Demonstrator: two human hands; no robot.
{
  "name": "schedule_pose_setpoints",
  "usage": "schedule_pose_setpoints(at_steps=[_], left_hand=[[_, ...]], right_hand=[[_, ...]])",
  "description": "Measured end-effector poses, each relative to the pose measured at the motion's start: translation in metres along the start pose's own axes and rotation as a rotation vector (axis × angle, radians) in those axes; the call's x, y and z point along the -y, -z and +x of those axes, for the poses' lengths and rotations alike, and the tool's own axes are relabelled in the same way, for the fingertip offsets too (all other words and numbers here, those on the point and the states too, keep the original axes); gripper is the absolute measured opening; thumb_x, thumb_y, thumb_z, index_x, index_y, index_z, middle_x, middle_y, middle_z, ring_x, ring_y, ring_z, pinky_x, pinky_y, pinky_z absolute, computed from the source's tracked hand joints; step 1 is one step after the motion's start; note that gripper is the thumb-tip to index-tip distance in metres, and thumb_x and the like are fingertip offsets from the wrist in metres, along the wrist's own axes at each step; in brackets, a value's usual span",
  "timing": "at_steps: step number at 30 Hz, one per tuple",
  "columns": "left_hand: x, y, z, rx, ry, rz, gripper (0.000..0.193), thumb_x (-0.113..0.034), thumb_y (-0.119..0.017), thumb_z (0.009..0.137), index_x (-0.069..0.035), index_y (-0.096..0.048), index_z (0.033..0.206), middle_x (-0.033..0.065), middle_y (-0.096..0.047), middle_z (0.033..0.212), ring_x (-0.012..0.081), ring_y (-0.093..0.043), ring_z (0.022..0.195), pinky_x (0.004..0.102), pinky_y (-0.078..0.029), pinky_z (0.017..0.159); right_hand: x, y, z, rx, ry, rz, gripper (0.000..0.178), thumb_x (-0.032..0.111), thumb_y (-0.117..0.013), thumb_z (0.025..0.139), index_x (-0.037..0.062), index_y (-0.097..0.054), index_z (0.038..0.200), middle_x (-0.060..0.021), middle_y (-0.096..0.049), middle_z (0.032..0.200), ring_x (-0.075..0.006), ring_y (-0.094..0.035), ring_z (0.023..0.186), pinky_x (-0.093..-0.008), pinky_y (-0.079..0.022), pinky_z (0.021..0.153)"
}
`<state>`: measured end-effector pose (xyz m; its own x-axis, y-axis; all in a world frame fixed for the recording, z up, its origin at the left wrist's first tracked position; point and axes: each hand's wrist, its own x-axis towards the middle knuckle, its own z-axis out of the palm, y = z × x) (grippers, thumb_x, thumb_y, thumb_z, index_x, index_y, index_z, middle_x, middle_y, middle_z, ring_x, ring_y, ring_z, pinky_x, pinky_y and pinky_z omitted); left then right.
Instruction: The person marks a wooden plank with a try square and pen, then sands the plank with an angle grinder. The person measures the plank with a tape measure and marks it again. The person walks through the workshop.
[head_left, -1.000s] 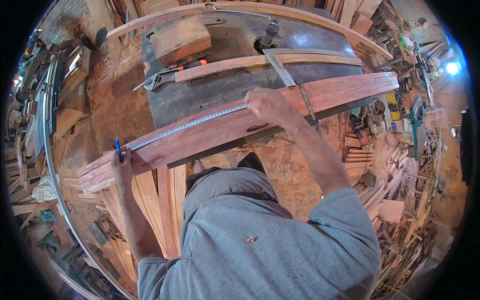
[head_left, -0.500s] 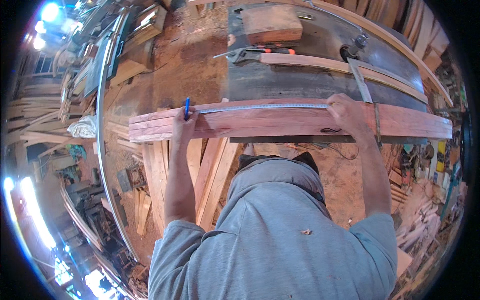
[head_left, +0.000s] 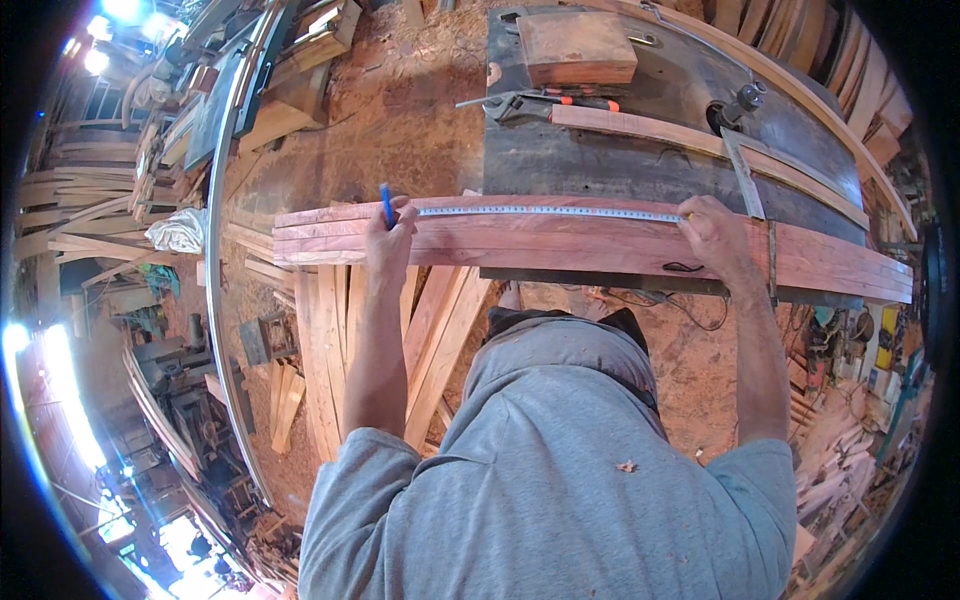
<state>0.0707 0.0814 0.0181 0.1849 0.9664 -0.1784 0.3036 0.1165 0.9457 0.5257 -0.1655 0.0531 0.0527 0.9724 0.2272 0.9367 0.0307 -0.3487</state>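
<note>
Tape measure (head_left: pixel 550 211) spans the plank (head_left: pixel 560 245) between left hand (head_left: pixel 388 235) and right hand (head_left: pixel 715 235)

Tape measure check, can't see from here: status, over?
Left hand holds blue pen at tape measure. Right hand pins tape on red plank. Nothing blocking.

Reddish sawdust covers the floor (head_left: pixel 400 110). Stacked planks (head_left: pixel 90 215) line the left side. Bright daylight (head_left: pixel 60 390) enters at far left.

The single head-worn fisheye camera looked steeply down from close above, facing forward over the person's grey hooded top (head_left: pixel 560 470) to the reddish plank (head_left: pixel 560 240); straight edges bent toward its rim
</note>
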Motion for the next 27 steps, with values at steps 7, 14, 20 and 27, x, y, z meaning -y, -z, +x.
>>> schedule_pose_setpoints(at_steps=[7,14,20,27], left_hand=[[-0.192,-0.056,-0.126,1.320,-0.717,-1.039,0.052,-0.050,-0.063,0.101,-0.004,-0.072,0.079,0.0046,-0.060,0.058,0.0188,-0.047,0.042,0.0396,-0.038,0.052],[-0.268,-0.076,-0.147,1.636,-0.997,-1.468,0.044,-0.035,-0.054,0.108,-0.009,-0.057,0.071,0.0025,-0.058,0.070,0.0163,-0.058,0.054,0.0554,-0.052,0.101],[-0.271,-0.052,-0.188,1.340,-0.606,-1.574,0.055,-0.036,-0.044,0.112,-0.013,-0.045,0.062,-0.0050,-0.043,0.054,0.0084,-0.038,0.035,0.0483,-0.058,0.092],[-0.268,-0.050,-0.177,1.390,-0.798,-1.499,0.051,-0.041,-0.037,0.112,-0.015,-0.045,0.068,-0.0015,-0.044,0.060,0.0145,-0.046,0.045,0.0439,-0.048,0.068]], right_hand=[[-0.007,-0.005,0.006,0.062,0.069,-0.036,0.006,0.011,-0.069,0.090,0.0067,-0.065,0.090,-0.0067,-0.065,0.094,-0.0284,-0.066,0.097,-0.0408,-0.054,0.081],[-0.012,-0.011,-0.004,0.072,-0.084,0.028,0.013,0.009,-0.072,0.087,0.0052,-0.062,0.095,-0.0090,-0.064,0.095,-0.0317,-0.066,0.094,-0.0430,-0.052,0.079],[0.002,-0.004,0.004,0.079,-0.106,0.052,0.012,0.006,-0.071,0.088,0.0027,-0.062,0.095,-0.0093,-0.063,0.096,-0.0307,-0.065,0.095,-0.0417,-0.052,0.080],[-0.006,-0.010,0.001,0.053,-0.056,0.015,0.012,0.004,-0.070,0.087,0.0024,-0.062,0.095,-0.0089,-0.063,0.098,-0.0302,-0.065,0.094,-0.0417,-0.051,0.080]])
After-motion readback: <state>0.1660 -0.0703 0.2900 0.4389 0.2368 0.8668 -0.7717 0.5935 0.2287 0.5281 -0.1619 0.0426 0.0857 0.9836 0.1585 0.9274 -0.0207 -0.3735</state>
